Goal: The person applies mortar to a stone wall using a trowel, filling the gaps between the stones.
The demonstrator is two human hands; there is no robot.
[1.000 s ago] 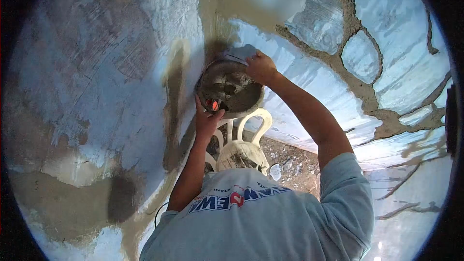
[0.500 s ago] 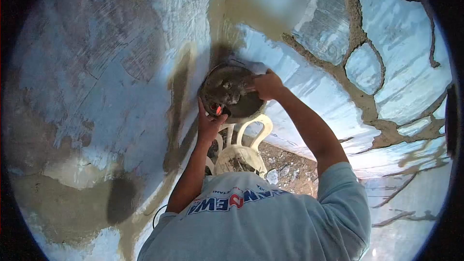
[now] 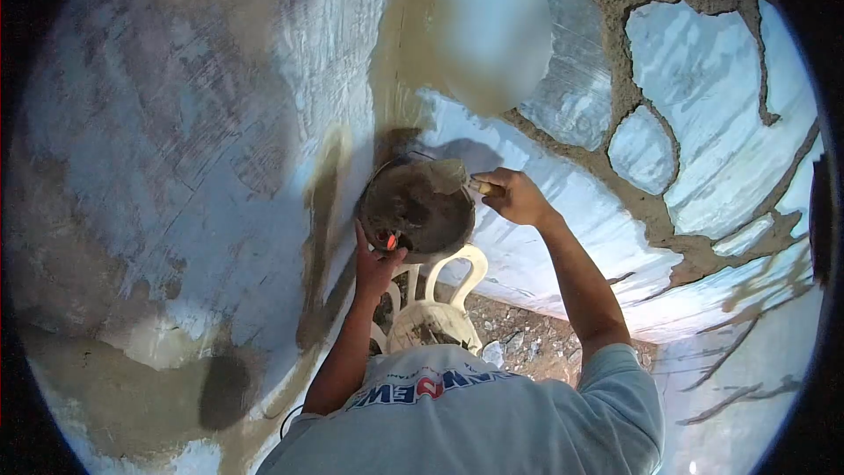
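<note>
My left hand (image 3: 376, 266) grips the near left rim of a dark round bucket (image 3: 459, 244), its thumb over the edge and fingers along the outside. Wet grey mortar (image 3: 413, 204) lies in the bucket. A small orange-red thing (image 3: 392, 241) shows just inside the rim by my left thumb; its kind I cannot make out. In my right hand (image 3: 520, 200) is a trowel (image 3: 448, 176), fingers closed round its yellowish handle. The mortar-smeared blade is over the far right side of the bucket.
Below the bucket stands a cream plastic chair (image 3: 432, 324) with a stained seat. A blue-grey wall (image 3: 193, 149) rises on the left. The right wall (image 3: 571, 158) bears raised mortar lines (image 3: 646, 202) around pale blue patches. Rubble (image 3: 527, 334) covers the ground.
The trowel has come up out of the mortar to the bucket's far right rim, and its handle now shows. My left hand keeps its hold. The view has shifted slightly.
</note>
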